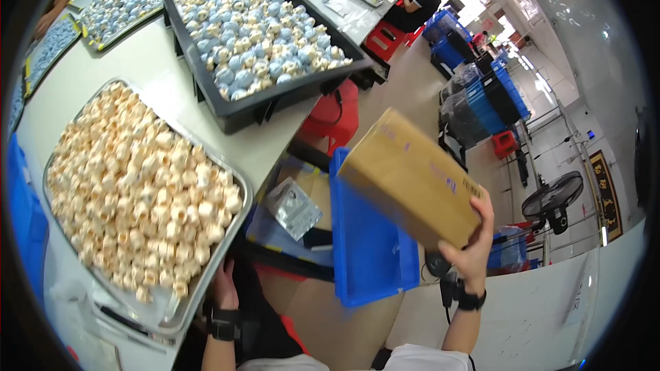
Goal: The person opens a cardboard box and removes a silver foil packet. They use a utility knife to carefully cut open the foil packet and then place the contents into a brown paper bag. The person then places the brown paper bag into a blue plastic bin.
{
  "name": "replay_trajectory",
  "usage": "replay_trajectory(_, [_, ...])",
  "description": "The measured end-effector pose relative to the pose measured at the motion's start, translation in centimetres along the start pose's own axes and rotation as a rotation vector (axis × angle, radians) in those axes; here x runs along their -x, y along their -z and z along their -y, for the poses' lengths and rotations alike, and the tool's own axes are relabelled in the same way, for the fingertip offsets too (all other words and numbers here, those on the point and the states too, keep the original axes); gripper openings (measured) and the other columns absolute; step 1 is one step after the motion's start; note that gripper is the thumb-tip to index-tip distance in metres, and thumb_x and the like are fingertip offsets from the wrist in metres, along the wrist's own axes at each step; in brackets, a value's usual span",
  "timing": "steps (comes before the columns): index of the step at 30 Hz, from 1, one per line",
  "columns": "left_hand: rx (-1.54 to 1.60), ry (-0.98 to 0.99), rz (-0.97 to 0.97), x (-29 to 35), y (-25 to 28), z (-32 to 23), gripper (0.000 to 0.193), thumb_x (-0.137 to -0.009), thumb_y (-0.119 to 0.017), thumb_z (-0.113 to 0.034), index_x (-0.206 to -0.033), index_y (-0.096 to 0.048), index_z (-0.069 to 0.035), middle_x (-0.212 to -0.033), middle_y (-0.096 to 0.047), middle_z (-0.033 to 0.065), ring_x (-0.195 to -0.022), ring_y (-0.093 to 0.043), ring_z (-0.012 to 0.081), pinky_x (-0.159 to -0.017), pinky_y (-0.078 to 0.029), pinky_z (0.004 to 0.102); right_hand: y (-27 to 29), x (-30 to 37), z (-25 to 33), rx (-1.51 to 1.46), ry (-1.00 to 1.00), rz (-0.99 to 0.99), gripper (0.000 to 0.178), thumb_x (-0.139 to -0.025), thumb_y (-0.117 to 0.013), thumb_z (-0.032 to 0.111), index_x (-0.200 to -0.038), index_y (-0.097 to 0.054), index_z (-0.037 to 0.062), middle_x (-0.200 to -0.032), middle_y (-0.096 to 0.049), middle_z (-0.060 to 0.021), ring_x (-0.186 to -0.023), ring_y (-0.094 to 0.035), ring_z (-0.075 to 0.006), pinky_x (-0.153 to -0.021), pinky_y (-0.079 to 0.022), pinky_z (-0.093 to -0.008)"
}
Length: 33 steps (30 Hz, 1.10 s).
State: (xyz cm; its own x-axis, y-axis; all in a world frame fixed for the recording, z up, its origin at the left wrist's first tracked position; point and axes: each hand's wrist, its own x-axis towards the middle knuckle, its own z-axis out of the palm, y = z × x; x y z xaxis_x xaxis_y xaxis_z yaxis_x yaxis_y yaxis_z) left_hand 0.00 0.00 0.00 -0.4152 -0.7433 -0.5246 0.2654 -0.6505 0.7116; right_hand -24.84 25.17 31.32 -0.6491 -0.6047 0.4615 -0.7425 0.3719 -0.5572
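My right hand (470,240) grips one end of a brown cardboard box (412,172), which hangs tilted in the air above a blue plastic bin (375,268). Thumb and fingers press on its near right end; a barcode shows close to them. My left hand (225,287) is low beside the table edge, next to a metal tray (242,196) heaped with small cream-coloured pieces (141,189) shaped like popcorn. Its fingers are mostly hidden by the tray's side, so I cannot see whether they hold anything. Both wrists wear dark bands.
A black plastic tray (240,113) of mixed blue and cream pieces sits farther back on the white table (137,62). A clear plastic bag (294,207) lies below the table's right edge, near a red stool (337,120). Far off, another person (419,3) sits working. A black fan (553,199) stands right.
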Motion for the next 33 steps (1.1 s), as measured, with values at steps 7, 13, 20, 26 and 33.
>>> replay_trajectory(7, [-0.218,-0.060,0.511,16.4,2.2,-11.2,0.083,-0.083,-0.057,-0.048,-0.140,-0.022,0.000,-0.140,-0.033,0.0178,-0.128,-0.036,0.0246,-0.105,-0.029,0.0381,-2.6,12.5,8.4,-0.641,-0.087,0.494,0.072,-0.047,-0.088,0.015,-0.111,-0.056,0.0112,-0.141,-0.021,-0.0297,-0.127,-0.035,-0.0453,-0.101,-0.033,-0.0489])
replay_trajectory(13, [-0.357,0.006,0.531,23.5,11.7,-18.6,0.100,-0.069,-0.067,-0.056,-0.140,-0.024,0.000,-0.142,-0.032,0.0178,-0.131,-0.032,0.0239,-0.107,-0.027,0.0362,-12.5,21.4,11.8,-0.892,-0.063,0.759,0.066,-0.055,-0.083,0.011,-0.114,-0.056,0.0125,-0.145,-0.013,-0.0291,-0.131,-0.027,-0.0470,-0.101,-0.032,-0.0517])
replay_trajectory(20, [-0.766,0.178,0.314,28.7,20.8,-18.8,0.087,-0.070,-0.074,-0.023,-0.138,-0.023,-0.002,-0.129,-0.041,0.0144,-0.120,-0.041,0.0208,-0.100,-0.034,0.0323,-18.5,27.3,14.4,-0.779,0.092,0.697,0.038,-0.060,-0.075,-0.002,-0.093,-0.058,0.0068,-0.138,-0.032,-0.0255,-0.123,-0.039,-0.0430,-0.093,-0.043,-0.0467])
replay_trajectory(26, [-0.899,-0.039,0.083,28.4,22.4,-17.0,0.055,-0.069,-0.075,-0.012,-0.115,-0.046,-0.003,-0.116,-0.053,0.0118,-0.108,-0.051,0.0184,-0.093,-0.040,0.0298,-17.6,26.9,17.0,-0.680,0.541,0.746,0.019,-0.059,-0.064,0.004,-0.070,-0.048,0.0025,-0.106,-0.061,-0.0179,-0.094,-0.060,-0.0310,-0.076,-0.050,-0.0373])
replay_trajectory(33, [-0.750,-0.075,0.106,25.1,26.4,-14.7,0.029,-0.076,-0.070,-0.009,-0.100,-0.055,-0.002,-0.108,-0.058,0.0107,-0.101,-0.057,0.0189,-0.090,-0.045,0.0310,-18.6,24.7,19.3,-0.587,0.511,1.138,0.023,-0.070,-0.064,0.019,-0.071,-0.045,0.0042,-0.105,-0.061,-0.0129,-0.089,-0.056,-0.0269,-0.074,-0.046,-0.0376])
